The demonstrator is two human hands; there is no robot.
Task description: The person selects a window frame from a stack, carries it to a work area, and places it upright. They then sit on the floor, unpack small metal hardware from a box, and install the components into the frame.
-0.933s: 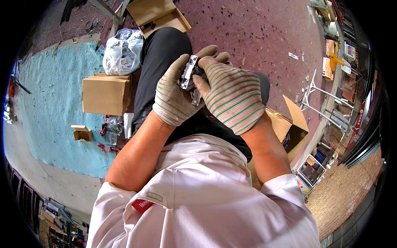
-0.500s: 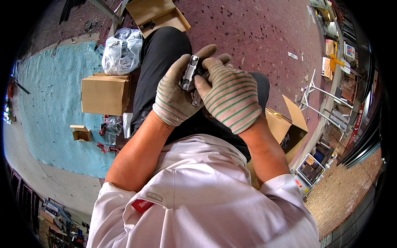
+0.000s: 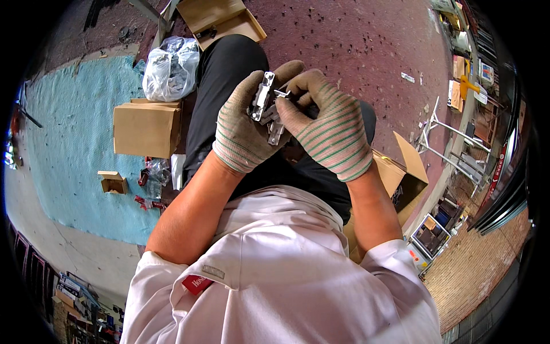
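Both my hands wear striped knit gloves and meet above my lap. My left hand is closed around a cluster of silver metal brackets that look like cabinet hinges. One long metal bracket with holes stands along its thumb, and another silver bracket pokes out below, over the palm. My right hand pinches a small silver metal piece between thumb and bent forefinger, right beside the long bracket. Fingers hide whether these pieces are joined.
Left of my leg stand a closed cardboard box and a white plastic bag of parts. A small open carton lies on the blue mat. An open box sits by my right thigh, a shallow carton ahead.
My right hand has drawn back slightly to the right, and its fingers have bent. The small metal piece at its fingertips now shows, as does more of the lower bracket.
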